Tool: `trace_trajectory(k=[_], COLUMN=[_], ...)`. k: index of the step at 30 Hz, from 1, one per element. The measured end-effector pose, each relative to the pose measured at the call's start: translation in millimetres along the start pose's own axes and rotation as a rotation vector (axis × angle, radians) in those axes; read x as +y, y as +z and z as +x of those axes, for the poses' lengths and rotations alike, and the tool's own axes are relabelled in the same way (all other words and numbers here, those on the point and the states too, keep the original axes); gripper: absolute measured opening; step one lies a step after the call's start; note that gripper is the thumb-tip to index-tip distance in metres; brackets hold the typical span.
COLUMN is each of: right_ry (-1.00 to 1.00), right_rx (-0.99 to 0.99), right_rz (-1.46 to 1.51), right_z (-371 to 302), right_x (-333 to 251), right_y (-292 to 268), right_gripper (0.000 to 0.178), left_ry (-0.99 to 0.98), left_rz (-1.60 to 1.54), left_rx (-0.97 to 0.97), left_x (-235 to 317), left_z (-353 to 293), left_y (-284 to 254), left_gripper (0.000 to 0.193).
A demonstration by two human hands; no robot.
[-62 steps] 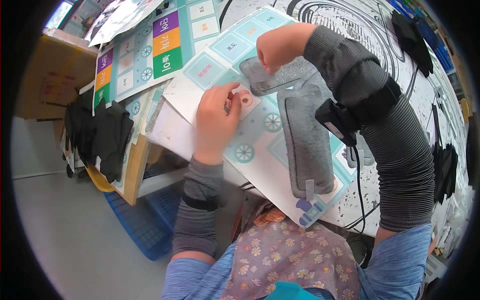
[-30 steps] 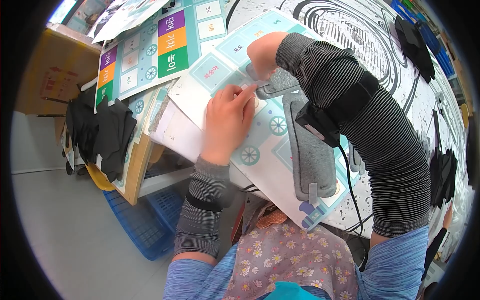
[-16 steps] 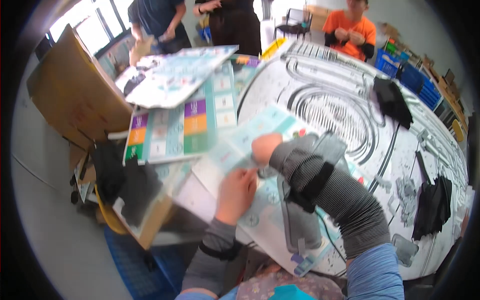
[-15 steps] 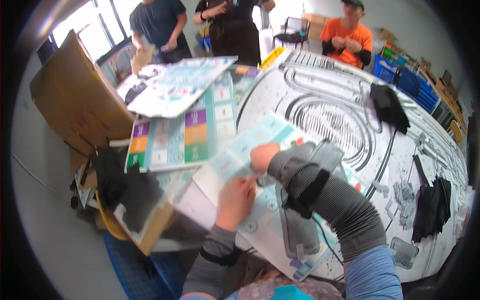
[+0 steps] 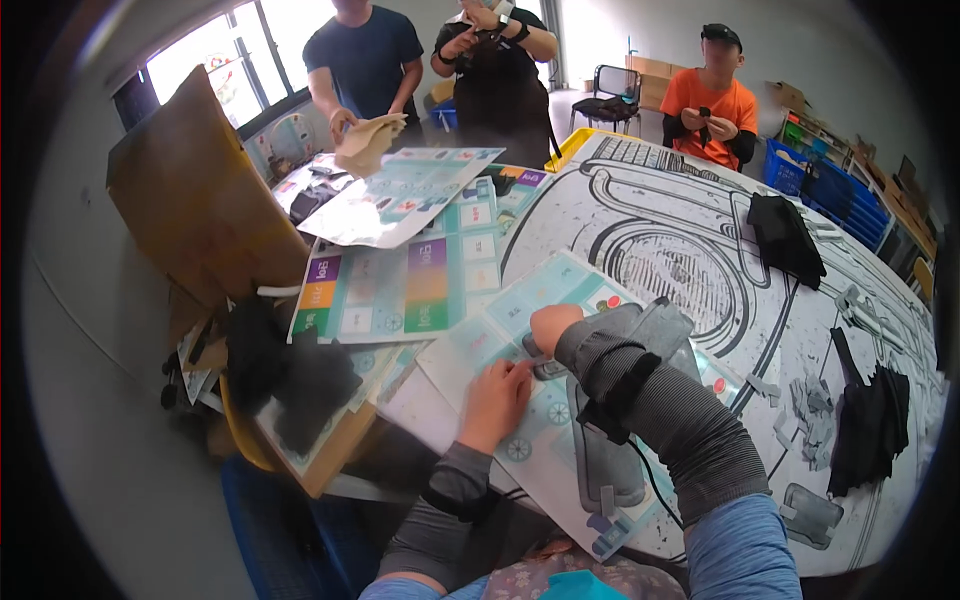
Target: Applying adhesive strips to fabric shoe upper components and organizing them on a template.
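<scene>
My right hand [image 5: 556, 325] is closed, its knuckles up, over a small grey padded piece [image 5: 547, 370] on a printed sheet [image 5: 480, 350]. From the left, the fingertips of my left hand [image 5: 497, 402] pinch together at the near edge of that piece. What lies inside the right fist is hidden. Under and beside my right forearm are flat grey rounded pieces with a raised rim: one long piece [image 5: 612, 470] near me, another [image 5: 655, 322] beyond the sleeve. Dark straps circle both sleeves, and a thin black cable hangs from the right one.
More printed boards [image 5: 380, 290] overlap at left, beside a large cardboard box [image 5: 205, 190] and black cloth [image 5: 300, 390]. On the line-patterned table [image 5: 560, 215] at right lie black fabric [image 5: 872, 430], grey scraps [image 5: 815, 410] and a grey piece [image 5: 812, 515]. Three people stand or sit across it.
The view has shifted, so everything sits further right and lower. Both my hands stay close together at the grey piece. The person in the dark blue shirt now holds brown paper further over the boards.
</scene>
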State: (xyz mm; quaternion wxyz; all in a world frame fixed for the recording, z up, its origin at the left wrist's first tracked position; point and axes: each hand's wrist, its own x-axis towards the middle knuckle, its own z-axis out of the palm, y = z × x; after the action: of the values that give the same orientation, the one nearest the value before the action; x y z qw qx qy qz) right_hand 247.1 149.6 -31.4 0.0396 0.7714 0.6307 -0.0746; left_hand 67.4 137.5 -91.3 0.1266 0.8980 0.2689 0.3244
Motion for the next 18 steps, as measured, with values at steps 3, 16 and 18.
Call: trace_trajectory(k=[3,16,18], right_ry=[-0.037,0.274,0.333], right_rx=[0.137,0.446,0.426], right_rz=[0.116,0.298,0.332], right_z=[-4,-220,-270], right_x=[6,94,86], right_y=[3,-77,-68], right_gripper=[0.022,0.021,0.018], left_ry=[0.007,0.07,-0.071], left_rz=[-0.035,-0.353,-0.415], left_rx=[-0.005,0.148,0.171], left_x=[-3,-22,-12], left_z=[3,3,-6], left_y=[3,2,-2], left_gripper=[0.023,0.027,0.024])
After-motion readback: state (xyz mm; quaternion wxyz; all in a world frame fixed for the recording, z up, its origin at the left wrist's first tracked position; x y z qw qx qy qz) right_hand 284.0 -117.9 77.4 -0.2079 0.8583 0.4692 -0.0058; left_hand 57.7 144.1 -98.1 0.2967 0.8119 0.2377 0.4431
